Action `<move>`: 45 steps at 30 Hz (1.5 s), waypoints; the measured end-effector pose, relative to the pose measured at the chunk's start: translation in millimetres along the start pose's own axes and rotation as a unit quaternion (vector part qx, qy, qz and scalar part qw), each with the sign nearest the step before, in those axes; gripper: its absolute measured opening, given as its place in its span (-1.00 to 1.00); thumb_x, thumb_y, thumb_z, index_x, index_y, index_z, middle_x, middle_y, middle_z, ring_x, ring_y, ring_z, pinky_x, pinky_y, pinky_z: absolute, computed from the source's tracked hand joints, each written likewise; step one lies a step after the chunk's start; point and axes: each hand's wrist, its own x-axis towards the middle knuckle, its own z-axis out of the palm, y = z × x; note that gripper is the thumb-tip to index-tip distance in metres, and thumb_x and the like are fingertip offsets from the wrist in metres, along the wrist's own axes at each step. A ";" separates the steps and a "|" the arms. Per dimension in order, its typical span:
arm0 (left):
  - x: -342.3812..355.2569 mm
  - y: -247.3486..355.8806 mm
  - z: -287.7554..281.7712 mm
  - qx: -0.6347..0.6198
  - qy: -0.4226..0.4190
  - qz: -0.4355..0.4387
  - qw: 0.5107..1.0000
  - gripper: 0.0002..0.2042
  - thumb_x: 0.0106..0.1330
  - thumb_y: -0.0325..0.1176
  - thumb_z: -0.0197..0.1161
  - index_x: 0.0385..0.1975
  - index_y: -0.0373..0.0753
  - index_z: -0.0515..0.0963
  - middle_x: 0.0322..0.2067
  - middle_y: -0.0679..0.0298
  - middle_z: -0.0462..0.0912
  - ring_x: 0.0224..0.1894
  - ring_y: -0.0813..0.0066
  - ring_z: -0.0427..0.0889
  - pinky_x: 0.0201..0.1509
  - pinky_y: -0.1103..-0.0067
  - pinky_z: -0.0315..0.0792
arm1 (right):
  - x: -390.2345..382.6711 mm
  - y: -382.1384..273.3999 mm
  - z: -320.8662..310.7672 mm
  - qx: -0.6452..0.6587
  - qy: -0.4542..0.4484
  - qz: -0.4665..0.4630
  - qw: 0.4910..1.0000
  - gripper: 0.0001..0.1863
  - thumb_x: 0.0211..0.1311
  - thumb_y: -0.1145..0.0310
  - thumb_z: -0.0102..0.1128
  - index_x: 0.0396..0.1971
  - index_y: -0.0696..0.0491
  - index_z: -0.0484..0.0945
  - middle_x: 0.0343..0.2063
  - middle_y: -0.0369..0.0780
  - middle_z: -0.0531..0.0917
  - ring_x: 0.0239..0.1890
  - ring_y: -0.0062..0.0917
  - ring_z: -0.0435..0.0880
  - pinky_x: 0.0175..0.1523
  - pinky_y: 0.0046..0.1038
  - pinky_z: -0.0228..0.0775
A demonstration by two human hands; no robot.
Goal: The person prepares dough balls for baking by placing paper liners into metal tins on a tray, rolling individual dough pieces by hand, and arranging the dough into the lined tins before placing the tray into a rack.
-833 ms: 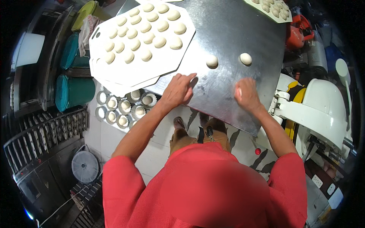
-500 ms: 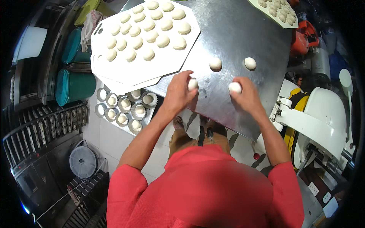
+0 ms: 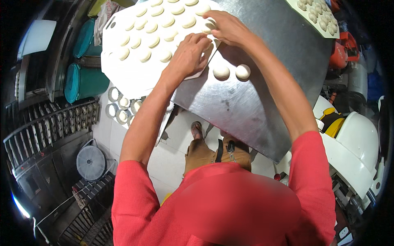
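Head view is showing the left hand (image 3: 189,53) resting loosely curled on the white tray (image 3: 123,78) while the right hand (image 3: 230,28) is pinching a dough ball (image 3: 208,24) at the tray's edge on the steel desk (image 3: 262,98), best set gently into the row.

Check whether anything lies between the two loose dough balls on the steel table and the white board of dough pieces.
Only the left hand does: it rests on the board's near edge, between the two dough balls and the rows. The bare table around the balls holds nothing else. The right hand is further up, at the board's edge.
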 end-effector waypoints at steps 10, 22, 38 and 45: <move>-29.3 48.5 -27.1 -0.163 0.046 -0.018 0.985 -0.71 0.06 -0.38 0.43 -0.22 -0.23 0.54 -0.24 0.14 0.53 -0.25 0.13 0.59 -0.12 0.35 0.52 | -141.3 -85.7 -70.3 0.042 0.102 0.161 0.981 -0.61 0.05 0.28 0.31 -0.10 0.11 0.59 -0.28 -0.08 0.62 -0.25 -0.19 0.61 -0.11 -0.23 0.45; -88.3 146.9 96.9 -0.125 -0.032 0.192 0.973 -0.79 0.12 -0.36 0.26 -0.29 -0.21 0.43 -0.33 0.14 0.44 -0.23 0.16 0.42 -0.09 0.31 0.32 | -291.1 -90.2 13.0 -0.178 0.151 0.248 0.940 -0.73 0.09 0.31 0.23 -0.23 0.09 0.49 -0.28 -0.10 0.51 -0.15 -0.14 0.46 -0.02 -0.13 0.26; -129.2 129.1 101.3 -0.191 0.013 0.081 0.978 -0.83 0.20 -0.38 0.27 -0.28 -0.22 0.45 -0.34 0.16 0.50 -0.23 0.15 0.49 -0.09 0.30 0.36 | -351.4 -120.3 18.1 -0.158 0.099 0.153 0.970 -0.87 0.28 0.39 0.02 -0.28 0.12 0.49 -0.30 -0.05 0.54 -0.18 -0.10 0.48 0.02 -0.13 0.26; -68.1 138.5 110.1 -0.132 0.059 0.131 0.981 -0.82 0.16 -0.35 0.26 -0.29 -0.20 0.47 -0.33 0.20 0.52 -0.19 0.22 0.49 -0.05 0.30 0.37 | -311.7 -44.4 -5.5 -0.244 0.125 0.240 0.931 -0.87 0.29 0.41 0.02 -0.29 0.15 0.49 -0.30 -0.04 0.53 -0.16 -0.05 0.47 0.03 -0.11 0.25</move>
